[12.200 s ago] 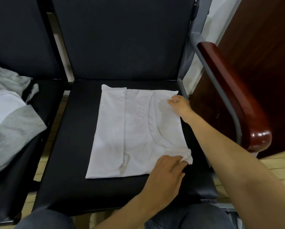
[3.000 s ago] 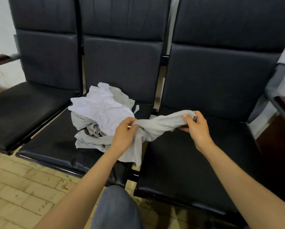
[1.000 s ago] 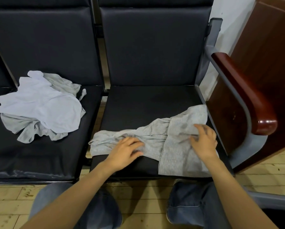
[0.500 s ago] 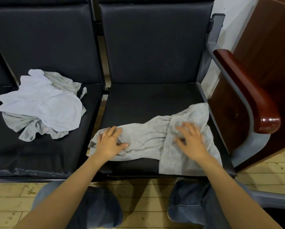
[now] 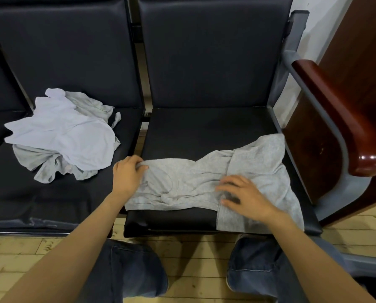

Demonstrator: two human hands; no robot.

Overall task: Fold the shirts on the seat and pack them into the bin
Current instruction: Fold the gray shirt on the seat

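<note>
A grey shirt (image 5: 182, 182) lies crumpled across the front of the right black seat (image 5: 204, 127). My left hand (image 5: 127, 176) grips its left edge, fingers curled over the fabric. My right hand (image 5: 246, 194) rests flat on the shirt's right half, fingers spread. Its right end drapes over the seat's front edge. A loose pile of shirts (image 5: 62, 132), a pale white one over grey ones, sits on the middle seat (image 5: 29, 193). No bin is in view.
A grey metal armrest topped with dark red wood (image 5: 339, 119) borders the right seat. A brown wooden panel (image 5: 361, 51) stands beyond it. My knees in blue jeans (image 5: 134, 272) are above the tiled floor below the seats.
My left hand has slid to the shirt's left edge and taken hold of it. My right hand has moved lower and left over the fabric. The shirt lies more spread out.
</note>
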